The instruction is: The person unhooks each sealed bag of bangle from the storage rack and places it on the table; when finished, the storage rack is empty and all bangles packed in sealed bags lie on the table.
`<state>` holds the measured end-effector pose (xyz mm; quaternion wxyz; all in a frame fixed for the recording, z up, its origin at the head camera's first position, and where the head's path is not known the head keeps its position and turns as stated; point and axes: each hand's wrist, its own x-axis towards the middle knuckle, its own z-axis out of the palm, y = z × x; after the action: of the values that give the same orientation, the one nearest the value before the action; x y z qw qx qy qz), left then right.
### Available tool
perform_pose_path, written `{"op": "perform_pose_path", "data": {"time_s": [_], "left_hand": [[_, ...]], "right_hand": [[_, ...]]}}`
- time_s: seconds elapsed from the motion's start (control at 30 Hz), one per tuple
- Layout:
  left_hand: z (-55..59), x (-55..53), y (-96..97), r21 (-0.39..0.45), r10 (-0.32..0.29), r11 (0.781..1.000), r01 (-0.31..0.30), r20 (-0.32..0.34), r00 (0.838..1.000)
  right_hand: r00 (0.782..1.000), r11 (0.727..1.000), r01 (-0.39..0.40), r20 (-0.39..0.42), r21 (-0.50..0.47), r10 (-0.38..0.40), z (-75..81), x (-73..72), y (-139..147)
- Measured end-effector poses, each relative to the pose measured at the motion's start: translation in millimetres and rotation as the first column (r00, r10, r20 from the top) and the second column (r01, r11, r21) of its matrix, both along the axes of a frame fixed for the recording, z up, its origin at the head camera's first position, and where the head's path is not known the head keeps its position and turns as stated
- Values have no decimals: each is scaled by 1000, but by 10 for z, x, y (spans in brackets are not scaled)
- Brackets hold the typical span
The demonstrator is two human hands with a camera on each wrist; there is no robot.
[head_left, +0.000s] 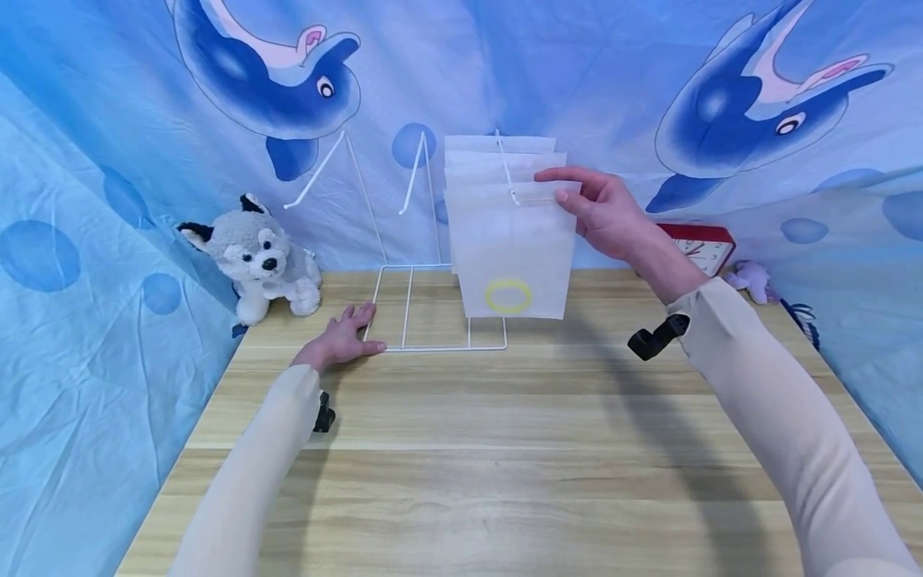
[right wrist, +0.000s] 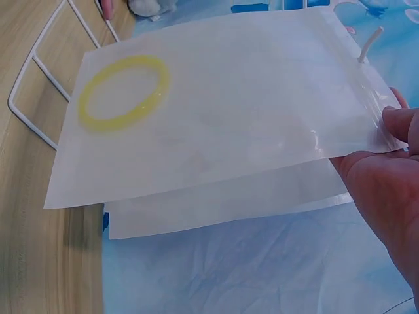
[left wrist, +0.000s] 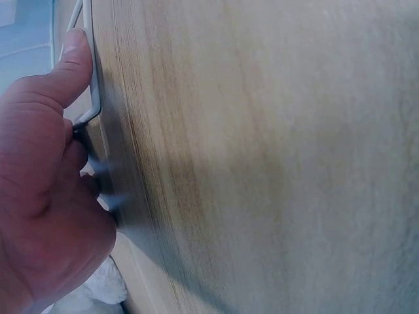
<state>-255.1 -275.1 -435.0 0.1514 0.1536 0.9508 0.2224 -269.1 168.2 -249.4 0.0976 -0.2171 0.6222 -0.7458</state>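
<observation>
A wood-grain worktop (head_left: 469,449) spreads below; at its 12 o'clock stands a white wire rack (head_left: 433,349), whose 3 prongs only the head view shows together. On the rightmost prong hang at least 3 whitish bags (head_left: 508,248). The right hand (head_left: 606,212) pinches the front bag's edge at 1 o'clock; the left hand (head_left: 342,336), thumb spread, rests on the rack's 8 o'clock corner. A yellow ring (head_left: 508,309), visible from head and right wrist, shows through the front bag near 6 o'clock
</observation>
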Motion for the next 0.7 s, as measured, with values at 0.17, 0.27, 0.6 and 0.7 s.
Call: {"op": "perform_pose_path", "data": {"time_s": [0.17, 0.27, 0.6, 0.7], "left_hand": [[11, 2, 3, -1, 1, 1000, -1, 6, 1000], [15, 5, 3, -2, 0, 1000, 0, 7, 1000], [-19, -15, -6, -12, -3, 1000, 3, 3, 1000], [-24, -25, -4, -14, -5, 1000, 5, 2, 1000]], "right_hand": [[1000, 999, 4, -24, 37, -3, 10, 60, 22], [999, 998, 8, -44, 56, -6, 12, 100, 32], [999, 1000, 5, -47, 21, -4, 39, 214, 54], [998, 998, 29, -53, 48, -26, 67, 262, 81]]}}
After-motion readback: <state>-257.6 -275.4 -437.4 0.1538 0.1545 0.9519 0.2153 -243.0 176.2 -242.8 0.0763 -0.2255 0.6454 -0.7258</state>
